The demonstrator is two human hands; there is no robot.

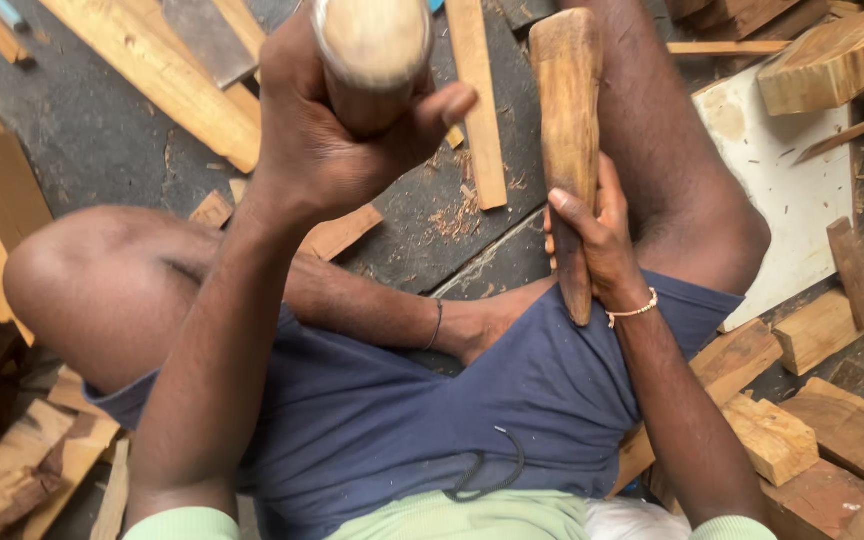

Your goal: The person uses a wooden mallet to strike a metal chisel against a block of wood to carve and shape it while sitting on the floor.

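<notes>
Seated on the floor, legs folded, blue shorts across the lower middle of the frame.

Left hand raised high at upper centre, fingers curled tight around a thick round wooden handle, thumb pressed across its front; only the pale, blurred butt end facing the camera, so what kind of tool it belongs to cannot be told.

Right hand at centre right, wrapped firmly around the lower part of a long carved piece of wood. Piece standing roughly upright in the frame, rounded top near the upper edge, narrower lower end reaching down to the shorts, resting against the inner side of the right thigh. Beaded bracelet on the right wrist; thin dark band around an ankle in the middle.

Dark floor strewn with shavings and chips at upper centre. Long pale planks lying at the upper left, a narrow strip just left of the carved piece. White board at the right, with chunky wood blocks above it and more offcuts piled at the lower right. Rougher brown scraps at the lower left.
</notes>
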